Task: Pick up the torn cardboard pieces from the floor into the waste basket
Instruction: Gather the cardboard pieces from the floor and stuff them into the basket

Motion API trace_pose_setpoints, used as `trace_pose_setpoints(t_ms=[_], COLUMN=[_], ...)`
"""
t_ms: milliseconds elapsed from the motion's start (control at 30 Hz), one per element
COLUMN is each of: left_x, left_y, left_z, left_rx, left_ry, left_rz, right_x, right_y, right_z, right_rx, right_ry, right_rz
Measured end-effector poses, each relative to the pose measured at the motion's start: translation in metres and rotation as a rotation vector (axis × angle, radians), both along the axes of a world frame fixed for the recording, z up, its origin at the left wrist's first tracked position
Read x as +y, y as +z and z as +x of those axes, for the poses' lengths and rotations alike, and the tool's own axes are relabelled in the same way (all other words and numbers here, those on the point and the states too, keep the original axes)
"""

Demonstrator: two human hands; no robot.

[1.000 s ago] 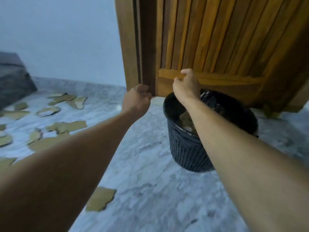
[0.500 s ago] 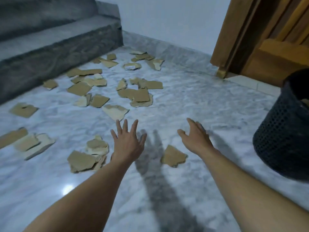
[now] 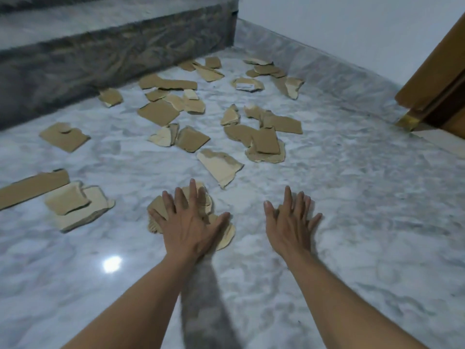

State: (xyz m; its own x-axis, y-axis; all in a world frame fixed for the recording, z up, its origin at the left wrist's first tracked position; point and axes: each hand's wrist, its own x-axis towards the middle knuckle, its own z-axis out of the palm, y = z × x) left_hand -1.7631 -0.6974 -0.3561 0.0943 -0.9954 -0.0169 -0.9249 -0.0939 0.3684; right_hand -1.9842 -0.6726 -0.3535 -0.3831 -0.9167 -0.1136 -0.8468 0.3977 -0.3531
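Left hand (image 3: pixel 192 224) low in the middle of the view, palm down, all fingers straight and spread wide, gripping nothing. Laid over a small heap (image 3: pixel 157 210) of brown card, with the fingertips reaching its far edge and the thumb across its near right corner. Cannot tell whether pressing on the heap or just above it.

Right hand (image 3: pixel 289 224) just beside it to the right, also palm down with fingers straight and fanned, holding nothing. Only pale marble floor (image 3: pixel 352 197) showing round it. Cannot tell whether touching the floor.

Torn cardboard pieces (image 3: pixel 161 112) scattered flat over the floor ahead and to the left of both hands, most singly, some overlapping. Nearest ahead, a light wedge-shaped piece (image 3: pixel 220 167) between the two hands and beyond them. To the left, a stack of squarish pieces (image 3: pixel 75 205) and beside it a long strip (image 3: pixel 32 187) running off the left edge. Further back, a thick cluster reaching up to the dark stone step (image 3: pixel 113 51) and the skirting below the white wall (image 3: pixel 352 26).

On one far piece (image 3: pixel 247 84), a white label with dark print, too small to read. No other writing legible anywhere.

At the right edge, a wooden door frame (image 3: pixel 437 71) with a brass-coloured foot (image 3: pixel 407 121). On the near floor, a bright spot of glare (image 3: pixel 112 263) and a dark shadow (image 3: pixel 203 306) between the forearms.
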Motion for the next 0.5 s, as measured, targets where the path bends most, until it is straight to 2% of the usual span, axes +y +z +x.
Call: trace_pose_setpoints(t_ms=[133,300,433,500], left_x=[-0.054,-0.119,-0.137,-0.139], left_y=[-0.001,-0.003,-0.006,-0.008], left_z=[-0.013,-0.037,-0.048,-0.05], left_rx=[0.016,-0.093,-0.128,-0.123], left_ry=[-0.116,-0.296,-0.325,-0.328], left_rz=[-0.089,-0.088,-0.126,-0.145], right_x=[-0.066,-0.133,-0.201,-0.236], right_y=[0.002,0.002,0.008,0.007], right_z=[-0.01,-0.009,-0.038,-0.056], right_rx=[-0.067,-0.264,-0.11,-0.019], right_ry=[-0.011,0.174,0.11,0.015], right_rz=[-0.124,-0.306,-0.561,-0.546])
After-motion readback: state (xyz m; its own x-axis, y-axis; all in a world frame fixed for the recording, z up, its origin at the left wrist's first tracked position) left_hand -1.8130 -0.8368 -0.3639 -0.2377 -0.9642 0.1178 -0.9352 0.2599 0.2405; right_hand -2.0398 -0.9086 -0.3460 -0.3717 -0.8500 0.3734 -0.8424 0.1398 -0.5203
